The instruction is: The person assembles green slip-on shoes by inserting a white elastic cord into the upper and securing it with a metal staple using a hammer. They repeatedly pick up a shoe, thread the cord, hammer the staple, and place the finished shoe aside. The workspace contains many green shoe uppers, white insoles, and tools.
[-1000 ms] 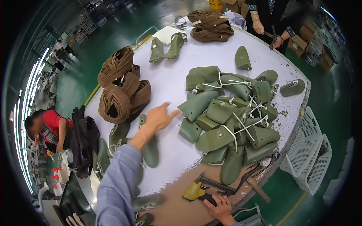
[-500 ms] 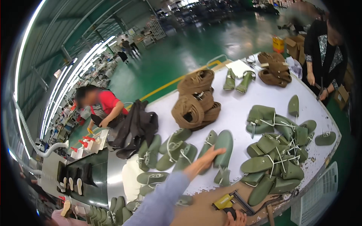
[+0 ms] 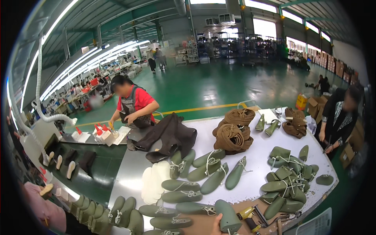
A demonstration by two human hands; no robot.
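Note:
Only a sliver of my left hand (image 3: 215,227) shows at the bottom edge. It grips the base of a green shoe last (image 3: 228,217) that stands tilted over a brown board at the near side of the white table (image 3: 258,156). More green lasts with white laces (image 3: 207,170) lie spread across the table in front of it. My right hand is out of view.
A heap of green lasts (image 3: 288,180) lies at the right, with brown rolled pieces (image 3: 233,133) and a dark jacket (image 3: 168,135) farther back. White insoles (image 3: 154,182) and a yellow-handled tool (image 3: 246,213) are near. A person in red (image 3: 131,103) and another person (image 3: 338,117) work at the table.
The view has tipped up from the table to the hall. My left arm has pulled back from its reach over the lasts to the bottom edge. My right hand has dropped out of view.

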